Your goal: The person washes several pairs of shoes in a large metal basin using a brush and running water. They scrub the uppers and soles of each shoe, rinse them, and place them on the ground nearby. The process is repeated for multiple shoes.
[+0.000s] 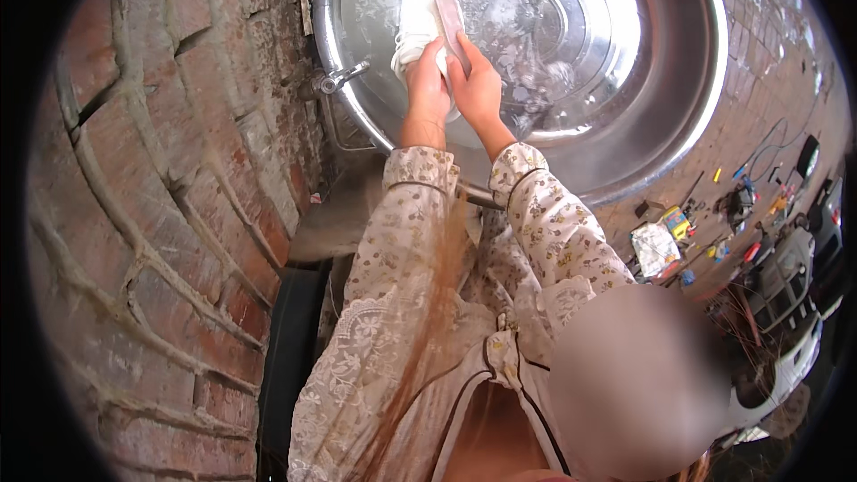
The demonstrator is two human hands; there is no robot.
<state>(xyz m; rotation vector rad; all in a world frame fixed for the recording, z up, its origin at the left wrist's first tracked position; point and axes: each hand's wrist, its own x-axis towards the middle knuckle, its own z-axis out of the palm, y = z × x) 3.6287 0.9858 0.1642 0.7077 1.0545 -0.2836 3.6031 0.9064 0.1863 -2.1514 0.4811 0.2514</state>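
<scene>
A white lace-up shoe [420, 20] is held low over or in a large round metal basin [713, 47], which has water in it. My left hand [428, 84] grips the shoe near its heel end, with the toe pointing away from me. In my right hand [479, 84] is a pinkish, flat, elongated brush or block [450, 17], laid against the side of the shoe. The brush's underside is hidden. Both hands are close together, left of the basin's middle.
A metal tap [341, 77] reaches over the basin's left rim. A brick wall [167, 201] stands close on the left. Tools, a white bag or paper [656, 249] and cables lie on the brick floor at right, near several car parts [780, 281].
</scene>
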